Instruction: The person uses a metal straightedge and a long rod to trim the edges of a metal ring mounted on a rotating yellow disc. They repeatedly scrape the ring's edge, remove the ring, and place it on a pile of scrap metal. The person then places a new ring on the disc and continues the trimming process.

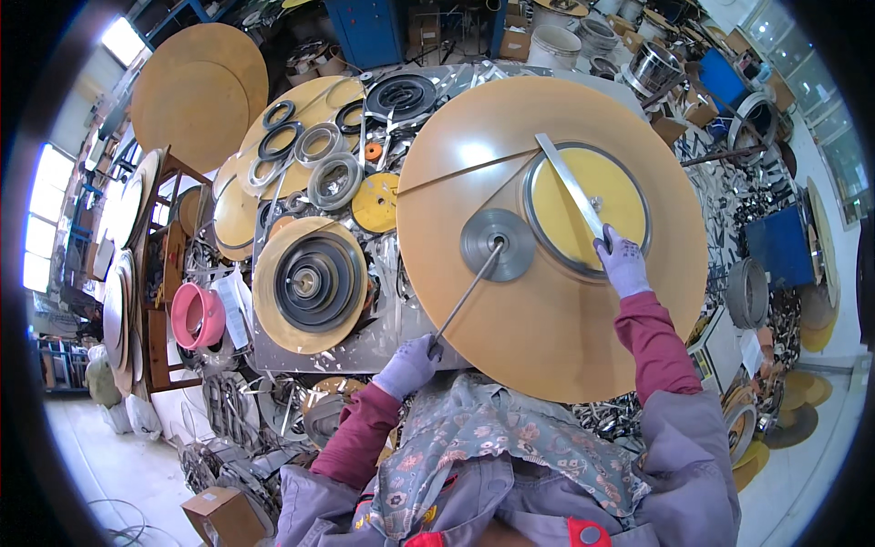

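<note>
Cluttered workshop, seen from above: a metal tabletop strewn with coiled steel strip, rings and tan discs carries a large tan wooden disc at its right side. On that disc lie a yellow round plate edged with a metal band and, just left of it, a small grey metal disc. The person's gloved left hand, at the big disc's near edge, has its grip closed around a thin metal rod whose far tip sits at the grey disc's centre. The gloved right hand grips the near end of a flat metal strip lying diagonally across the yellow plate. A pink bowl sits at left.
</note>
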The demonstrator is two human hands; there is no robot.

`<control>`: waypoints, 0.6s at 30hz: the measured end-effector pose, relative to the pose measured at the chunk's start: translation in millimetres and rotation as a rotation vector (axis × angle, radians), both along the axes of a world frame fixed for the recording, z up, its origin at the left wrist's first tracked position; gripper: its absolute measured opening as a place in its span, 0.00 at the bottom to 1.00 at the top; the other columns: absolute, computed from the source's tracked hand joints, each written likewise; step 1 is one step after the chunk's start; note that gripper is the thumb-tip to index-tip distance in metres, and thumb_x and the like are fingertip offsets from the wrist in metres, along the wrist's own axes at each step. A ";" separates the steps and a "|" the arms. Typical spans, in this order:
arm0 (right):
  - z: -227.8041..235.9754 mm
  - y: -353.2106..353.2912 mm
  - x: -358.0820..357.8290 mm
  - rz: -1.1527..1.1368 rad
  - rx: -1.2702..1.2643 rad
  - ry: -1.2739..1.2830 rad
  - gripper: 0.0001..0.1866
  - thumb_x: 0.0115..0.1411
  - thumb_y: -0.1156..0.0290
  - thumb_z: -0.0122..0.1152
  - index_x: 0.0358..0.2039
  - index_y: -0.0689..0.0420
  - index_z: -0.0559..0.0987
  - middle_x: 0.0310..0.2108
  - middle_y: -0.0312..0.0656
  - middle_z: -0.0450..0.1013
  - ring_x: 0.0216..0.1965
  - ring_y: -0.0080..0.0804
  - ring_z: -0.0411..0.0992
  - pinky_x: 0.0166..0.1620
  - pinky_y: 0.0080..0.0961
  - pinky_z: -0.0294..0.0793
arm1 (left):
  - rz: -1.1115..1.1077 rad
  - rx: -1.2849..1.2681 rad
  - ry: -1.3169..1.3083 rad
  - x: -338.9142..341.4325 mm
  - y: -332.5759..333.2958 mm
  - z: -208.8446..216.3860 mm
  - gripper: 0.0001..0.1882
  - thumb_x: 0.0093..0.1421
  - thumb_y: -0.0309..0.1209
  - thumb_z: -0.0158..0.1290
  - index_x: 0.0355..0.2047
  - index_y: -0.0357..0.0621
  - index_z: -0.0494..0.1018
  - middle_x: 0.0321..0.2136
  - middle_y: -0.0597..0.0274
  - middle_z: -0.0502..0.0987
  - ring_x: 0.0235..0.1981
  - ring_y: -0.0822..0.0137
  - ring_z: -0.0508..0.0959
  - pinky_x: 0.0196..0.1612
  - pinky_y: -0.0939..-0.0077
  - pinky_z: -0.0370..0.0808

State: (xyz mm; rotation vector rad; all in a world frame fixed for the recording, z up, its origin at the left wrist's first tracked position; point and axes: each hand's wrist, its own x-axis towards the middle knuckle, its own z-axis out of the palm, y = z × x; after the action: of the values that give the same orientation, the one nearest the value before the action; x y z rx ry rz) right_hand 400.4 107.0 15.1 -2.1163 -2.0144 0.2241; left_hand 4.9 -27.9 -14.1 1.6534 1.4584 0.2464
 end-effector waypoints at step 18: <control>-3.5 3.1 2.2 -0.045 -0.053 0.021 0.24 0.59 0.57 0.53 0.51 0.60 0.70 0.35 0.52 0.75 0.39 0.48 0.73 0.43 0.39 0.70 | -0.031 0.003 0.086 -0.3 4.4 4.8 0.10 0.59 0.31 0.46 0.29 0.37 0.74 0.25 0.45 0.76 0.32 0.47 0.77 0.37 0.58 0.71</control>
State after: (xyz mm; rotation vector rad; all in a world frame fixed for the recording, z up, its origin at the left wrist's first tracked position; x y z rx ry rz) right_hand 402.6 110.2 11.7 -2.1794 -1.9680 0.2941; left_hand 4.6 -23.5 -9.3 1.7060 1.4947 0.1618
